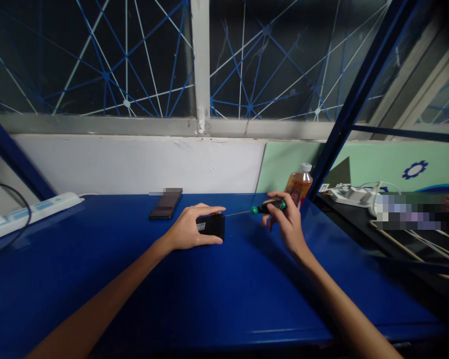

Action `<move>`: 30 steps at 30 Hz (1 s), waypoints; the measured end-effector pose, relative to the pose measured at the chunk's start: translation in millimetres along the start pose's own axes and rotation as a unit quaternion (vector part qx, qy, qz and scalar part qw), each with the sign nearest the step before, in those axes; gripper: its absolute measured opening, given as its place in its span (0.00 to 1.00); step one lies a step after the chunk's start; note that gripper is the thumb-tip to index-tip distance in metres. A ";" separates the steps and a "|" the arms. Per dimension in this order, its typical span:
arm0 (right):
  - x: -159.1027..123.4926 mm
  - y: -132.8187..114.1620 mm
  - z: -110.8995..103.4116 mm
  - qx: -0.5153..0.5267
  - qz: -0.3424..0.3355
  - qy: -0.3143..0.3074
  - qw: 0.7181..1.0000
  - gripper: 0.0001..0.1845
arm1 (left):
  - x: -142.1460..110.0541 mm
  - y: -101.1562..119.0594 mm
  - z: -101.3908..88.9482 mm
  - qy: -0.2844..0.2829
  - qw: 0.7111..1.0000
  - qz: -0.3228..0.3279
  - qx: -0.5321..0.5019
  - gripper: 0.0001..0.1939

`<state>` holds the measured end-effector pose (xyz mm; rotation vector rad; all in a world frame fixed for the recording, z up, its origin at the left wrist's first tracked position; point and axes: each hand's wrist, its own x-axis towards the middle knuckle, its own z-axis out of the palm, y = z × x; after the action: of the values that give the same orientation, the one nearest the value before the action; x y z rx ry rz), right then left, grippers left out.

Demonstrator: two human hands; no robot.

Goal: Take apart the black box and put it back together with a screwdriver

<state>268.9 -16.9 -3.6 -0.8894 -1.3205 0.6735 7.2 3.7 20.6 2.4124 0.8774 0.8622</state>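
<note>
My left hand [189, 228] is closed around a small black box-shaped device [214, 227] with a pale label on it, resting on the blue table [194, 299]. Thumb and fingers grip its two long edges. In my right hand [287, 219] is a screwdriver [268, 206] with a green and black handle and a thin metal shaft. The shaft points left, and its tip is at the device's upper right corner; whether it touches or sits in a screw is too small to tell. Behind my left hand lies a dark smartphone [166, 203].
A bottle of amber drink [300, 182] stands behind my right hand, by a blue frame post [344, 119]. A white power strip [33, 214] lies at the left. On the dark surface to the right are cables and another power strip [353, 195]. A wall and windows close off the back.
</note>
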 end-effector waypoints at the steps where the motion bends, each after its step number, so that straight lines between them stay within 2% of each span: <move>1: 0.2 0.6 -0.2 0.013 -0.001 -0.008 1.000 0.15 | 0.1 -0.5 0.0 0.002 1.000 0.000 0.001 0.33; 4: 0.9 1.0 0.8 0.009 -0.002 0.003 1.000 0.16 | 0.0 -1.4 -0.3 0.004 1.000 -0.004 0.005 0.33; 9: -0.9 -3.9 3.1 -0.064 0.009 0.035 0.997 0.14 | -0.4 -1.3 -0.8 0.008 1.000 -0.006 0.004 0.32; 12: -2.2 -6.3 2.2 -0.093 0.012 0.022 0.995 0.13 | -0.3 -1.8 -0.8 0.008 1.000 -0.006 0.004 0.32; 18: -0.3 -4.1 -1.1 -0.019 0.011 -0.026 0.999 0.21 | -0.6 -3.7 -0.5 0.008 1.000 -0.010 0.011 0.32; 25: -3.9 -5.6 -0.6 -0.131 0.006 0.013 0.991 0.15 | -0.4 -4.8 0.4 0.006 1.000 -0.006 0.013 0.33; 27: -4.9 -6.0 -1.1 -0.138 -0.010 -0.002 0.990 0.17 | -0.3 -4.7 0.1 0.007 1.000 -0.008 0.014 0.33; 30: -4.7 -5.3 -2.2 -0.098 -0.030 -0.033 0.994 0.22 | -0.3 -3.9 -0.8 0.008 1.000 -0.014 0.012 0.33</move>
<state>270.1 -23.9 -1.6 -0.9876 -1.4845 0.5366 4.9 6.4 18.8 2.4105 0.9304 0.8672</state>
